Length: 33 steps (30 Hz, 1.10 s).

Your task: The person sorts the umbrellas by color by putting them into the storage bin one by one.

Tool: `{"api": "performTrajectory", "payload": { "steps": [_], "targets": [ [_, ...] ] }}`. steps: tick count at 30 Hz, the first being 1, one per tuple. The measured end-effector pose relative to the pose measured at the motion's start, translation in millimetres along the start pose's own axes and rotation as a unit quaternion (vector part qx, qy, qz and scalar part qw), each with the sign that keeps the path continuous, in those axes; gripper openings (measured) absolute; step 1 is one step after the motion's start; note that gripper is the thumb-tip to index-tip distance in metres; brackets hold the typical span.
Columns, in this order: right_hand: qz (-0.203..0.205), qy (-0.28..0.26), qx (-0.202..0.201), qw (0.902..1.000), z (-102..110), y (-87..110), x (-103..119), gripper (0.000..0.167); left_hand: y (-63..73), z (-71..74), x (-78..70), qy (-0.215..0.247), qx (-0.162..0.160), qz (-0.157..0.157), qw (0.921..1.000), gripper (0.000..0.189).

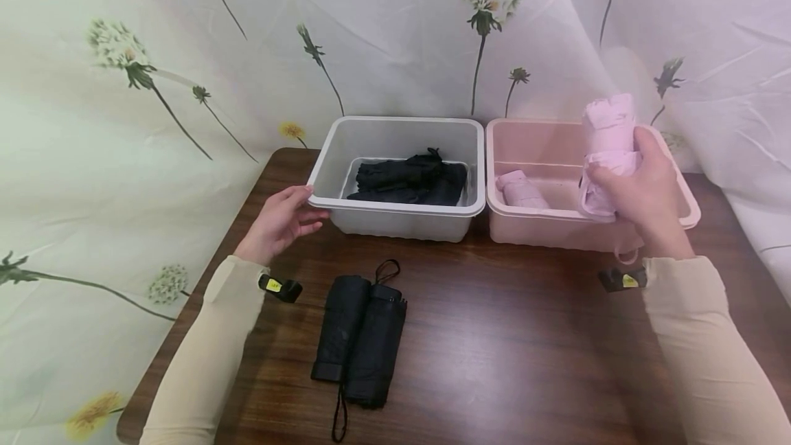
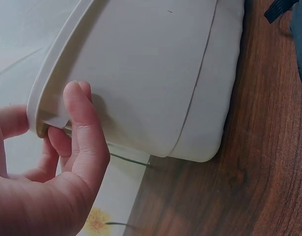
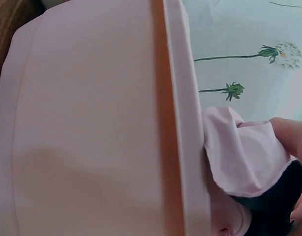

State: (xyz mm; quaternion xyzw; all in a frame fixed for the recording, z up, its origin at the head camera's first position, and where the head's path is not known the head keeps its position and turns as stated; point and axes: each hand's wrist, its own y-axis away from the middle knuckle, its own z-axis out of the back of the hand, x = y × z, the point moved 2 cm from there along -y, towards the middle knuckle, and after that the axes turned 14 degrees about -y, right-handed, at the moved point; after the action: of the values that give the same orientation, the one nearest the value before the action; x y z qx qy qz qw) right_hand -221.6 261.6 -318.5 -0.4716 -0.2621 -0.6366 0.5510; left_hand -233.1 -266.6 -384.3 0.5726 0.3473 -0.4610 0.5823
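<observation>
My right hand (image 1: pixel 649 187) grips a folded pink umbrella (image 1: pixel 610 132) upright over the pink bin (image 1: pixel 544 231), its strap loop dangling below. In the right wrist view the umbrella's loose pink fabric (image 3: pixel 244 152), dark on its underside, overlaps the bin's rim (image 3: pixel 182 118). Another pink umbrella (image 1: pixel 522 191) lies inside that bin, at the left. My left hand (image 1: pixel 281 222) pinches the near left corner of the white bin (image 1: pixel 402 222), thumb on the rim and fingers beneath, as the left wrist view shows. Black folded umbrellas (image 1: pixel 402 180) lie in the white bin.
Two black folded umbrellas (image 1: pixel 336 328) (image 1: pixel 377 349) lie side by side on the brown wooden table (image 1: pixel 494 349), with strap loops at opposite ends. Both bins stand next to each other at the back. Behind them hangs a white cloth (image 1: pixel 395 33) printed with dandelions.
</observation>
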Motion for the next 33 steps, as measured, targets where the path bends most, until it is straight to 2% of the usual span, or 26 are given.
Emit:
{"api": "performTrajectory", "payload": {
  "steps": [14, 23, 33],
  "targets": [
    [0.042, 0.062, -0.002, 0.9972, -0.3, -0.2, -0.1, 0.067, 1.4, -1.0, -0.5, -0.002, -0.001, -0.001, 1.0000, 0.050],
    [0.062, 0.059, 0.014, 0.9963, -2.6, -3.1, -2.4, 0.057, 1.8, -1.2, -0.6, -0.006, -0.001, -0.002, 1.0000, 0.050],
    [0.085, 0.076, 0.009, 0.9934, -3.6, -4.8, -3.4, 0.057, 1.1, -0.4, -0.2, -0.008, -0.003, 0.003, 1.0000, 0.054]
  ]
}}
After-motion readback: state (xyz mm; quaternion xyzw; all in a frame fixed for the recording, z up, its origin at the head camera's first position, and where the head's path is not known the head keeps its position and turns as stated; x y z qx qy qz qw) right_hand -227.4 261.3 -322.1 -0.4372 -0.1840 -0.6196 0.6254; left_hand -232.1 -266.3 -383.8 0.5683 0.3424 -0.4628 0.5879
